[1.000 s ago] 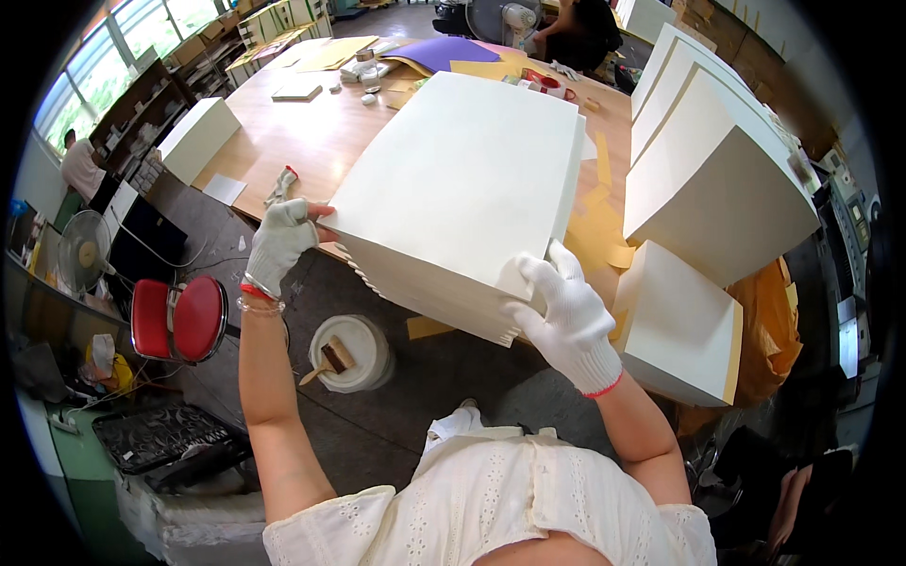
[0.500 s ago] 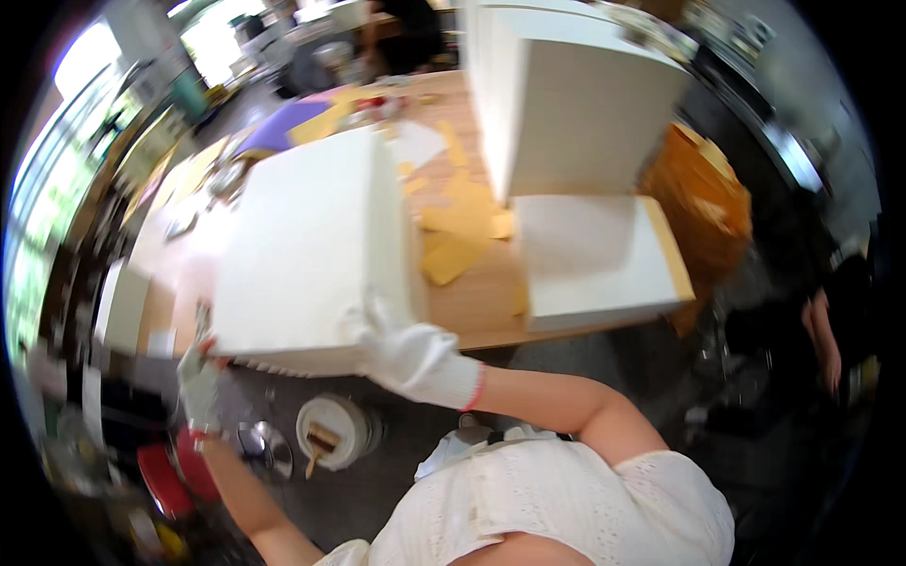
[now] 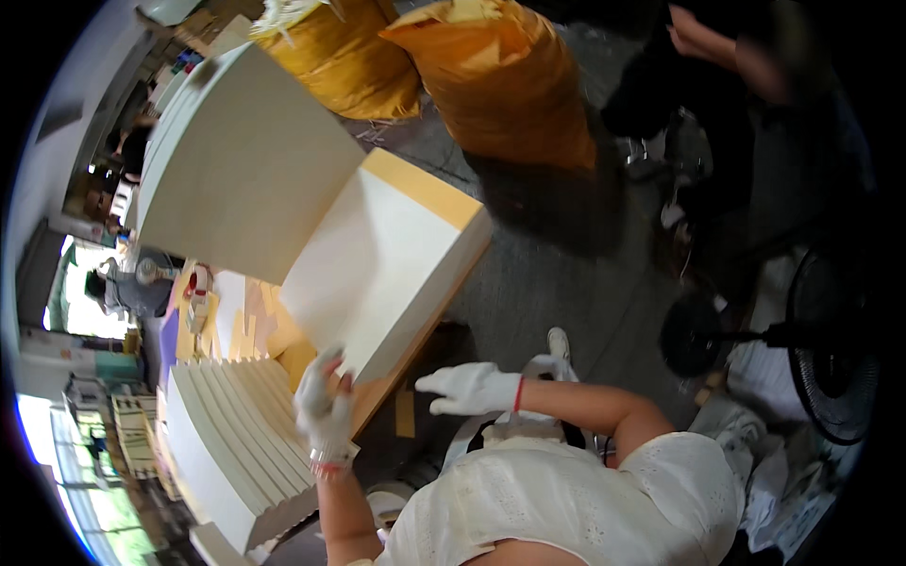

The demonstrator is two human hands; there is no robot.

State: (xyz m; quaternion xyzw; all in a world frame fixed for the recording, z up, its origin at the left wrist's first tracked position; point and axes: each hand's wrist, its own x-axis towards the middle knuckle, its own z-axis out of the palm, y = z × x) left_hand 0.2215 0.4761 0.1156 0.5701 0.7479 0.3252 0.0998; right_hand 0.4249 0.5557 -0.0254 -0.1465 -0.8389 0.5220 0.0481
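My left hand (image 3: 326, 406), in a white knit glove with some bare fingertips, is raised beside a stack of white boards (image 3: 236, 434). Its fingers are slightly bent and apart, with nothing held. My right hand (image 3: 472, 389), gloved in white with a red cuff edge, hangs in front of my body near the table edge. Its fingers stretch to the left and hold nothing. Closest ahead of both hands lies a low white block or stack (image 3: 377, 255) with a yellow strip along its far end. Behind it a tall pale stack of panels (image 3: 245, 160) stands upright.
Orange sacks (image 3: 500, 85) stand on the floor beyond the table. Yellow paper scraps (image 3: 260, 316) lie on the tabletop. At the right are a black fan (image 3: 835, 349) and a person's arm (image 3: 708, 38). Grey plastic bags (image 3: 764, 472) lie at the lower right.
My view has swung to the right. Both hands have come away from the left white stack; the right moved back toward my body, and the left lifted beside the stack.
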